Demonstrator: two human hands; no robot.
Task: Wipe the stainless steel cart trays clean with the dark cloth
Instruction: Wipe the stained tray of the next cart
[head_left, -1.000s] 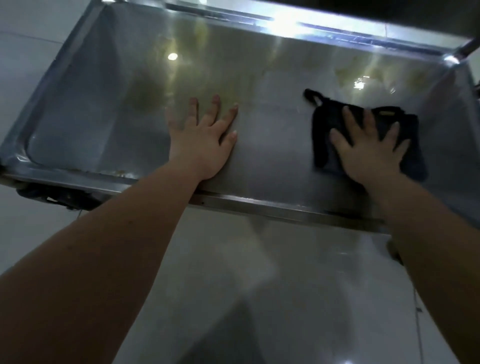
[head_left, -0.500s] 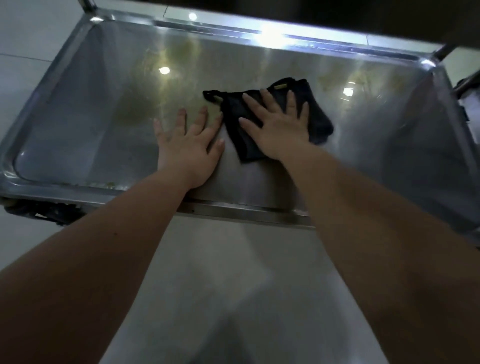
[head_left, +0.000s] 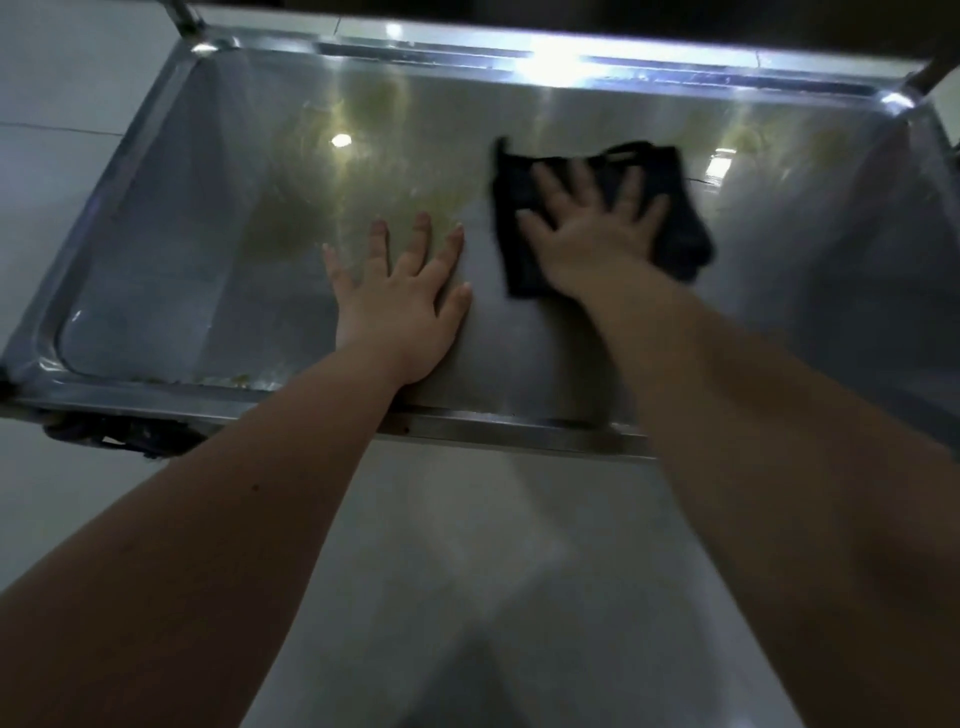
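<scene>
I'm viewing the steel tray (head_left: 156, 270) filling the upper frame, dark cloth (head_left: 680, 234) lying right of centre. It's looking soft and limp; my right grip (head_left: 592, 239) is pressing it flat, spread wide, left grip (head_left: 400, 306) resting wide, empty.

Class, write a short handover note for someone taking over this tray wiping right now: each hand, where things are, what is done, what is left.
Left hand: open, flat on the tray floor, near the front rim.
Right hand: open, fingers spread, pressing the dark cloth onto the floor right of centre.
Done: wiping under way; no area looks finished.
Left: yellowish stains toward the far wall, residue along the near left edge.
</scene>
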